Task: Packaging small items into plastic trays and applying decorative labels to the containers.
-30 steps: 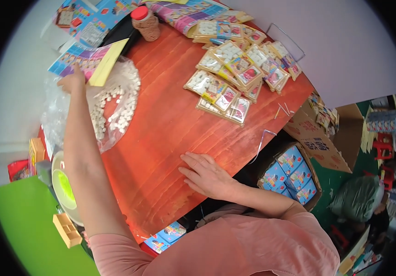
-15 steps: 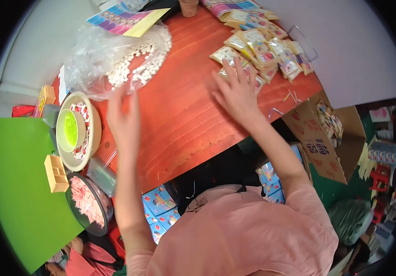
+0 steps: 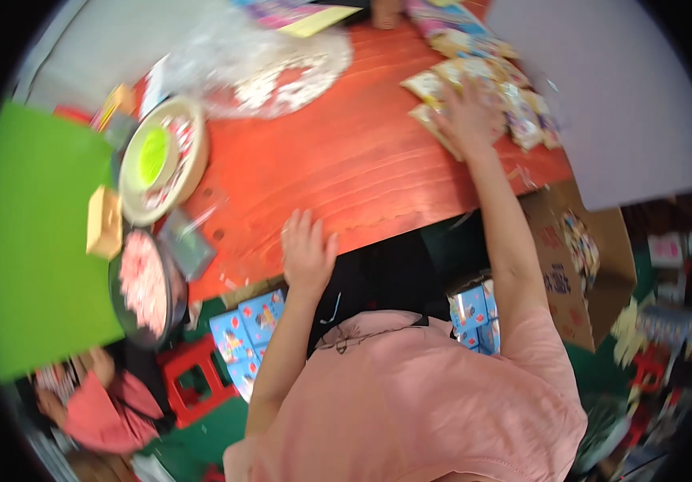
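My right hand (image 3: 472, 120) reaches over a heap of small filled packets (image 3: 520, 112) at the far right of the red table. Its fingers are spread and rest on the nearest packets; whether any packet is gripped is not visible, and the picture is blurred there. My left hand (image 3: 307, 251) lies at the table's near edge, fingers stretched out, with nothing in it. Farther off on the left, a clear plastic bag (image 3: 201, 72) lies spread out with many small white pieces (image 3: 290, 84) on it.
At left stand a cream basin (image 3: 193, 165) holding a bowl of bright green stuff (image 3: 153, 157), and a dark tub of pink pieces (image 3: 143, 281). A cardboard box (image 3: 583, 301) with packets is at right. Below are blue boxes (image 3: 237, 341), a red stool (image 3: 193, 377) and another person (image 3: 113, 410).
My left hand has come back from near the plastic bag to the table's near edge. My right hand has moved right and farther onto the packets. The whole view has shifted.
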A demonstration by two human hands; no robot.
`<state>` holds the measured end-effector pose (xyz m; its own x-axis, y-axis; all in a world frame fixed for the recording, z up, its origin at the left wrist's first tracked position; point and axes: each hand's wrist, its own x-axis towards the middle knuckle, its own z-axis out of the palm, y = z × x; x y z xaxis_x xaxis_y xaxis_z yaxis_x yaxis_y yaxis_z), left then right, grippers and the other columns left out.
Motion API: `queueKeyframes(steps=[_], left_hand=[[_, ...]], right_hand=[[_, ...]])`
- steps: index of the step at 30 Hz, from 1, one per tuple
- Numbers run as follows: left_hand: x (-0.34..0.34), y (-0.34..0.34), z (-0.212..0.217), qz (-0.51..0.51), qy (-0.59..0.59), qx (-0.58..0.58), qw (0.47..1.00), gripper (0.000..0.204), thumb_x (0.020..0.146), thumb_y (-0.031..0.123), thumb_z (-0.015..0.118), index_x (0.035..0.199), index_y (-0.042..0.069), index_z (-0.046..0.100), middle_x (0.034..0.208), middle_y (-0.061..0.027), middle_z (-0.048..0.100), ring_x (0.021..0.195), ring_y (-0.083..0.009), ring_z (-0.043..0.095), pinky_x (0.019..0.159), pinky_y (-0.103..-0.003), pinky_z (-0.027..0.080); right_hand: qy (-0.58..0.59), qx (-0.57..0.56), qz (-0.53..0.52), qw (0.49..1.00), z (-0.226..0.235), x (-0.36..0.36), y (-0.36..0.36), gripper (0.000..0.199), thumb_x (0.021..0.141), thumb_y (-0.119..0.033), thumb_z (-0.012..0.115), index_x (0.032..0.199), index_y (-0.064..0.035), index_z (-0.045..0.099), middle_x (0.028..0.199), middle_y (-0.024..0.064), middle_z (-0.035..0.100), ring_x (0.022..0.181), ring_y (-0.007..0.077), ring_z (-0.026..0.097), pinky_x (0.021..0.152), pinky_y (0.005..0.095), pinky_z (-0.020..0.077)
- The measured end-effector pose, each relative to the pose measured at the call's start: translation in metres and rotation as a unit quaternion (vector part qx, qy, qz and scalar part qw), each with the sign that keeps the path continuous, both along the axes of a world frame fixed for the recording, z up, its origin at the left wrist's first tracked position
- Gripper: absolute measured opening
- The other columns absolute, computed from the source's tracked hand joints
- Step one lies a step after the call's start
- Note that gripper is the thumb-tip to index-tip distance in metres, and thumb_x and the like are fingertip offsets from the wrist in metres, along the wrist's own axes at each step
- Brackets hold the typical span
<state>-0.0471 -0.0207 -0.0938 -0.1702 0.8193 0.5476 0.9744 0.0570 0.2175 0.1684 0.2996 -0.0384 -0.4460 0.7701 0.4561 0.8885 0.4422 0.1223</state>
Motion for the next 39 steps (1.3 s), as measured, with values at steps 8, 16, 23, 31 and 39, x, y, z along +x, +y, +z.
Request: queueKeyframes(steps=[8,16,23,31,39], left_hand=[[0.007,0.006,0.012,-0.016,-0.03,0.029,0.999,0.034,0.08,0.024,0.074,0.1,-0.001,0.062,0.122,-0.021,0.059,0.121,-0.039,0.054,0.105,-0.053,0.042],[-0.003,-0.016,0.014,-0.032,-0.183,0.128,0.974,0.021,0.08,0.019,0.075,0.089,0.004,0.065,0.121,-0.0176,0.058,0.118,-0.0361,0.054,0.102,-0.05,0.042],[-0.109,-0.099,0.13,0.162,-0.008,0.22,0.962,0.021,0.077,0.008,0.071,0.097,0.004,0.065,0.106,-0.0135,0.064,0.098,-0.033,0.062,0.087,-0.045,0.047],[-0.327,-0.102,0.147,0.529,-0.067,0.164,0.83,0.07,0.075,0.031,0.082,0.129,0.0,0.051,0.129,-0.0216,0.056,0.121,-0.0386,0.053,0.099,-0.046,0.046],[-0.321,-0.102,0.167,0.475,-0.127,0.204,0.847,0.063,0.072,0.02,0.079,0.126,0.002,0.053,0.113,-0.0188,0.067,0.106,-0.0328,0.066,0.09,-0.04,0.052]], right_hand=[[-0.092,0.034,0.087,0.991,-0.038,0.013,-0.002,0.056,0.097,-0.052,0.053,0.147,-0.0285,0.047,0.157,0.0118,0.036,0.143,0.0407,0.034,0.108,0.0685,0.0242],[-0.068,0.015,0.076,0.995,-0.027,-0.04,-0.021,0.053,0.101,-0.047,0.048,0.149,-0.0235,0.043,0.153,0.0191,0.038,0.142,0.0416,0.034,0.106,0.071,0.0268],[0.032,-0.174,0.4,0.899,0.002,-0.136,-0.147,0.028,0.098,-0.022,0.058,0.124,-0.0109,0.063,0.141,0.0124,0.052,0.141,0.0343,0.039,0.116,0.0544,0.021],[0.108,-0.21,0.517,0.823,0.001,-0.205,-0.235,0.023,0.09,-0.013,0.065,0.112,-0.0073,0.067,0.132,0.0147,0.056,0.136,0.0357,0.043,0.113,0.0575,0.0256],[0.172,-0.272,0.505,0.801,0.011,-0.176,-0.236,0.026,0.092,-0.012,0.063,0.117,-0.0048,0.065,0.131,0.0158,0.057,0.133,0.0352,0.047,0.111,0.0497,0.0313]])
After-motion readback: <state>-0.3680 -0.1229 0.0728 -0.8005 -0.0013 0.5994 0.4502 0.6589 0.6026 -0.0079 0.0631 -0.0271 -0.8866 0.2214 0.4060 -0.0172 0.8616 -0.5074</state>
